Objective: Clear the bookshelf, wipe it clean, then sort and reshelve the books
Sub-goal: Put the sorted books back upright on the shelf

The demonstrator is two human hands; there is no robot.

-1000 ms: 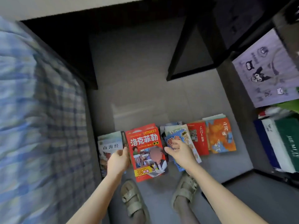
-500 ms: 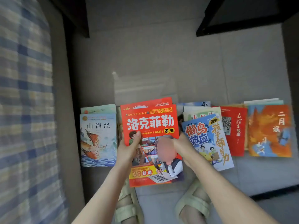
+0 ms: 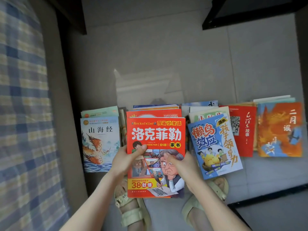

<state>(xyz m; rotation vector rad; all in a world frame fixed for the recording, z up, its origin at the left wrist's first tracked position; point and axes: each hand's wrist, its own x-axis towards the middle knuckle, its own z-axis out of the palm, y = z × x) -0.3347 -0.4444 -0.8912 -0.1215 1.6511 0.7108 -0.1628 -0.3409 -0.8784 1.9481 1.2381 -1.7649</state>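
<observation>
Gripping red book [image 3: 156, 134], both hands [image 3: 124, 160] [image 3: 183, 164] (right newly joined)

Red-covered book [image 3: 155, 130], blue book [image 3: 215, 144], orange book [image 3: 280, 129], blue-and-yellow plaid bedding [image 3: 21, 114], pale green sandals [image 3: 133, 214].

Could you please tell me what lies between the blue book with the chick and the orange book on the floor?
The head view shows a red book with white writing lying flat between them.

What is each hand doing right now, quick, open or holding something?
Left hand: closed, gripping the left edge of the red glossy paperback comic book.
Right hand: closed, gripping the same book's right edge.
</observation>
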